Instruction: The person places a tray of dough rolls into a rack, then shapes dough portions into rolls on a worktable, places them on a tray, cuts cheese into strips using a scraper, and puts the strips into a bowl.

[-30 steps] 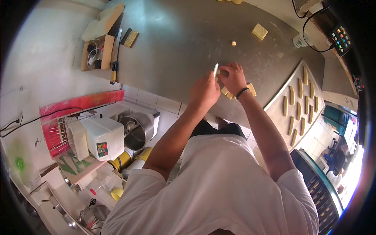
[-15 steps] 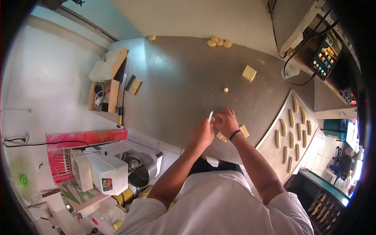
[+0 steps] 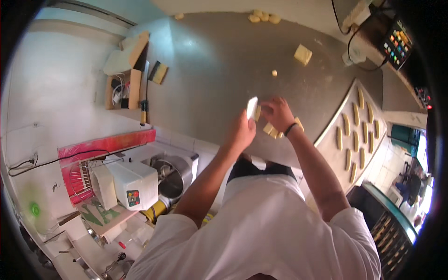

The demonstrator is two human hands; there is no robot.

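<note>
My left hand [image 3: 242, 132] is closed round a flat white blade that looks like a dough scraper [image 3: 252, 107], held upright over the metal table [image 3: 210, 79]. Just right of the blade is a small pale yellow strip [image 3: 258, 113]. My right hand [image 3: 279, 115], a dark band at its wrist, has bent fingers with their tips at this strip. Several cut yellow pieces [image 3: 269, 129] lie under and beside the right hand, partly hidden by it. Farther off are a small pale cube [image 3: 274, 73] and a larger yellow block [image 3: 303, 54].
At right, a tray [image 3: 322, 137] holds rows of pale dough sticks [image 3: 356, 113]. Dough balls [image 3: 264, 17] sit along the far edge. A brush [image 3: 158, 73], a long knife [image 3: 143, 105] and an open cardboard box [image 3: 135, 88] lie left. A mixer [image 3: 135, 182] stands below left.
The whole view has tilted, so the table's things sit higher in it. The white blade has turned to show more of its flat face, and the strip beside it now shows.
</note>
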